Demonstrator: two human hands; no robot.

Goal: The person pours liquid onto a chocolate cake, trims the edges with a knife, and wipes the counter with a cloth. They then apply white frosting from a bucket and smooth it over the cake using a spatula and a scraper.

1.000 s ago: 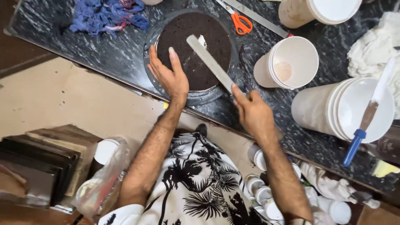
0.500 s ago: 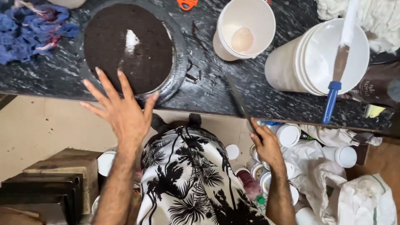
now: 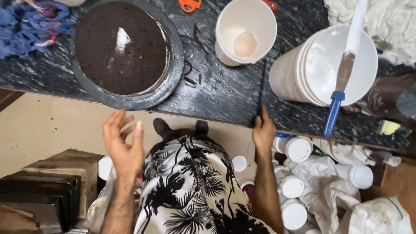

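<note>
Gripping a thin dark blade point(image 3: 262, 93) by its near end, the right hand point(image 3: 263, 132) sits at the surface point(image 3: 225, 93) edge, fingers closed on the tool; the blade shows edge-on and runs straight away from the hand across the dark marbled top. Just past the blade tip, a white bucket point(image 3: 246, 30) holding a pale round lump. To the right of the hand, a stack of white buckets point(image 3: 303, 73) lying tilted, with a blue-handled scraper point(image 3: 344, 73) resting across its mouth. Below the hand, on the floor, white-lidded jars point(image 3: 298, 149) and crumpled cloth.

Left hand point(image 3: 123, 147) is off the surface, held in the air below its edge, fingers spread wide, holding nothing. Beyond it, up on the surface, a round dark pan point(image 3: 171, 82) filled with dark soil-like stuff point(image 3: 121, 47), with a small white patch on top; a few dark shavings lie between pan and blade. Further left, a blue rag point(image 3: 30, 24). Orange scissor handles point(image 3: 189, 4) at the far edge.

Step, judged: between strokes on the pan filling, tool in hand but parked away from the pan. The next move would call for swinging the blade leftward to the pan and steadying the rim with the free hand.
</note>
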